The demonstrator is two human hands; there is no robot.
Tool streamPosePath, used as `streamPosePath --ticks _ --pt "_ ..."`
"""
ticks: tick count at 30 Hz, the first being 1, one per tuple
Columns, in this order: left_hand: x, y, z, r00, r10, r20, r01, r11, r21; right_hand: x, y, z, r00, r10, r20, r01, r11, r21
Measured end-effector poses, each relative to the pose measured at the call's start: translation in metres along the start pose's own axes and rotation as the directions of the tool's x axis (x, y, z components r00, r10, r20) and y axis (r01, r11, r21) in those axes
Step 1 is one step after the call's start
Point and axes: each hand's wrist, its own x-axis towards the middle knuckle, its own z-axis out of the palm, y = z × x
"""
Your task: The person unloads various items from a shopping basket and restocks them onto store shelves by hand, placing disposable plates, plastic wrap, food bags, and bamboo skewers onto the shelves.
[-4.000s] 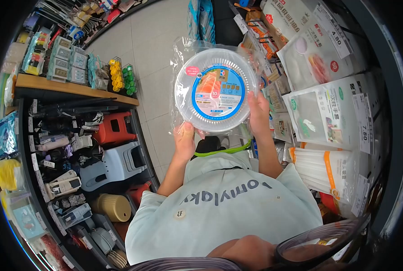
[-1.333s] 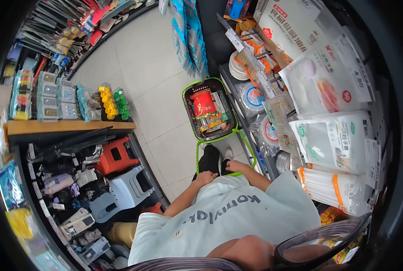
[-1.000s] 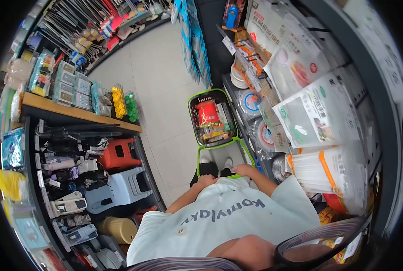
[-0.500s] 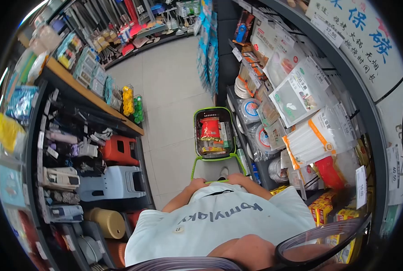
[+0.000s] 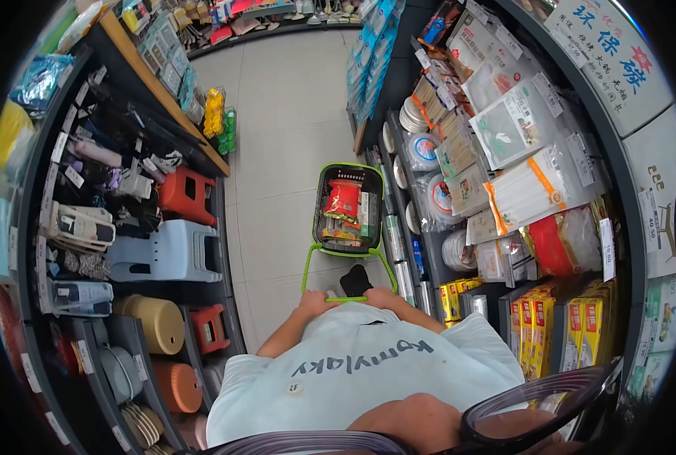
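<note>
Ahead of me on the floor is a black shopping basket point(image 5: 349, 247) with a lime-green rim and a long green handle point(image 5: 345, 299). Inside it lie a red packet point(image 5: 342, 199) and several other packages, partly covered by one another. My left hand point(image 5: 315, 302) is closed around the left end of the handle's crossbar. At the right end, my right hand point(image 5: 382, 299) grips the same bar. Both hands are close to my pale shirt point(image 5: 368, 364). A dark shoe point(image 5: 355, 280) shows between the handle's arms.
Shelves line both sides of this narrow aisle. Red and grey-blue plastic stools point(image 5: 194, 254) stand at left. Packaged gloves point(image 5: 505, 129), straws point(image 5: 531, 199) and yellow boxes point(image 5: 535, 326) fill the right shelves, close beside the basket. Tiled floor point(image 5: 277, 167) stretches ahead towards another shelf.
The view has tilted downward, so shelf goods sit higher in the picture and more lower shelving shows. A dark shoe now appears behind the basket. Both hands still hold the handle.
</note>
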Motion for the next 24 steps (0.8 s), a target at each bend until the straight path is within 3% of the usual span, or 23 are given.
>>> streamPosePath --ticks 4,9,16,18,24 --pt "-0.033 0.002 0.004 0.999 -0.030 -0.015 0.029 0.997 -0.067 -0.013 -0.020 0.010 1.000 -0.022 0.020 0.022 1.000 -0.010" --pt "-0.046 0.001 0.011 0.995 -0.045 0.093 0.046 0.999 -0.013 -0.022 -0.024 0.029 0.992 -0.056 0.113 0.053 0.998 0.030" --pt "-0.053 0.021 0.044 1.000 0.026 -0.017 -0.026 1.000 -0.005 -0.033 0.004 0.063 0.990 -0.043 0.136 0.043 0.999 0.005" --pt "-0.056 0.034 0.042 0.992 -0.041 0.122 0.040 0.999 0.007 -0.047 0.007 0.068 0.996 0.013 0.092 -0.012 1.000 -0.012" --pt "-0.070 0.077 0.094 0.988 -0.042 0.145 0.039 0.999 0.029 -0.092 0.029 0.098 0.997 0.014 0.079 -0.010 0.999 -0.046"
